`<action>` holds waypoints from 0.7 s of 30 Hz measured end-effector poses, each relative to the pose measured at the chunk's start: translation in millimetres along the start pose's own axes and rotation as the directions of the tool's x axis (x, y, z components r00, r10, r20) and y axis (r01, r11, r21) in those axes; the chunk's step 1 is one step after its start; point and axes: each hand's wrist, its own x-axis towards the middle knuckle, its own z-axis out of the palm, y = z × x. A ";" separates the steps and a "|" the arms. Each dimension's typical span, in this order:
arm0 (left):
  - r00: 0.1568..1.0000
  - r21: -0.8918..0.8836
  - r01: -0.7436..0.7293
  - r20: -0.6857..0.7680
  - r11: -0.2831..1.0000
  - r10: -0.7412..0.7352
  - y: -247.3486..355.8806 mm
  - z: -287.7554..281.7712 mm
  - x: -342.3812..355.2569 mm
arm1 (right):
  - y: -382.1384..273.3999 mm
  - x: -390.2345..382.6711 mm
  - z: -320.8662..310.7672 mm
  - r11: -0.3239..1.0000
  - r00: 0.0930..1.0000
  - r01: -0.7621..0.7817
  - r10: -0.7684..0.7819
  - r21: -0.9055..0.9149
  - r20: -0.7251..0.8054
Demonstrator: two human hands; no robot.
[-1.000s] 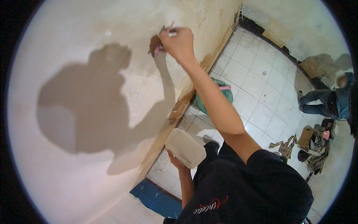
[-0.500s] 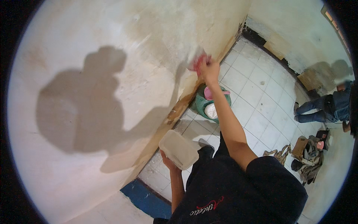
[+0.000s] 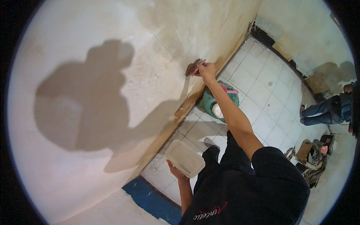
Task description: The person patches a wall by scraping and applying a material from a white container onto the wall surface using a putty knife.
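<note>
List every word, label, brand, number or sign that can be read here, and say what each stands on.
Black shirt, red and white print: script lettering, wording not copied here.
Plastic container and pink tool: no lettering can be made out.
Pile of things at the right: too small to tell whether any is lettered.

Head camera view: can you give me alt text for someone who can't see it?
A person's right hand holds a thin pink item close to a stained wall, while the left hand holds a pale tub. A green container stands on white floor tiles; another person is at far right.
</note>
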 end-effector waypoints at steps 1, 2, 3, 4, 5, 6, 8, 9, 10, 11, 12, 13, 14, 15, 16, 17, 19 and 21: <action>0.998 -0.004 -0.005 0.059 1.000 0.005 -1.7 3.3 3.0 | -28.5 -11.8 3.4 0.998 0.999 -0.004 0.002 0.055 0.039; 0.997 -0.014 -0.001 0.075 1.000 0.002 -1.7 7.4 5.8 | -58.0 -21.5 7.3 0.994 0.997 -0.009 0.001 0.112 0.077; 0.995 -0.041 0.019 0.098 0.999 -0.015 -1.8 12.8 9.6 | -85.7 -27.0 9.9 0.994 0.997 0.011 -0.019 0.108 0.072; 0.992 -0.065 0.040 0.120 0.997 -0.032 -0.5 22.8 11.0 | -107.3 -30.1 11.4 0.993 0.997 0.008 -0.018 0.121 0.080; 0.990 -0.070 0.045 0.135 0.996 -0.036 0.1 31.8 10.3 | -126.8 -35.4 14.4 0.991 0.996 0.002 -0.014 0.133 0.091; 0.991 -0.012 0.011 0.137 1.000 -0.009 4.3 48.9 6.7 | -142.3 -34.0 14.7 0.991 0.996 0.024 -0.034 0.131 0.081; 0.989 0.039 -0.027 0.148 0.999 0.021 6.7 57.2 5.0 | -174.0 -33.0 21.0 0.988 0.990 0.044 -0.064 0.148 0.128; 0.988 0.064 -0.047 0.153 0.997 0.037 5.2 51.7 12.0 | -189.1 -35.2 25.0 0.987 0.987 0.033 -0.057 0.160 0.149; 0.986 0.090 -0.067 0.157 0.994 0.052 6.0 48.5 16.9 | -204.2 -39.8 29.7 0.986 0.987 0.041 -0.065 0.160 0.148; 0.985 0.086 -0.068 0.164 0.994 0.053 5.7 44.7 19.7 | -219.5 -44.3 33.9 0.986 0.984 0.024 -0.053 0.165 0.169; 0.980 0.045 -0.059 0.191 0.997 0.049 6.2 44.3 23.0 | -235.8 -50.7 39.9 0.986 0.980 0.011 -0.044 0.168 0.194; 0.976 -0.001 -0.047 0.215 0.999 0.046 3.9 44.4 25.7 | -251.8 -58.4 44.6 0.988 0.980 -0.004 -0.027 0.154 0.199; 0.974 -0.014 -0.049 0.220 0.999 0.051 3.1 43.9 29.9 | -269.5 -65.0 49.5 0.989 0.978 0.006 -0.037 0.147 0.205; 0.962 -0.005 -0.040 0.269 0.999 0.040 1.2 42.5 33.9 | -287.0 -68.5 50.0 0.981 0.972 0.001 -0.047 0.196 0.229; 0.948 0.006 -0.037 0.315 0.999 0.033 1.1 41.7 37.1 | -303.0 -70.1 51.9 0.969 0.965 -0.008 -0.057 0.248 0.255; 0.946 -0.001 -0.035 0.322 0.999 0.034 -0.3 41.4 39.8 | -318.7 -71.9 55.3 0.992 0.966 0.033 -0.064 0.125 0.251; 0.933 -0.033 0.030 0.360 0.999 -0.016 -0.6 39.8 41.8 | -346.3 -70.6 60.8 0.990 0.956 0.022 -0.062 0.141 0.286; 0.936 -0.046 0.043 0.350 0.998 -0.024 0.1 40.2 42.1 | -371.7 -72.3 66.9 0.987 0.946 0.008 -0.060 0.161 0.318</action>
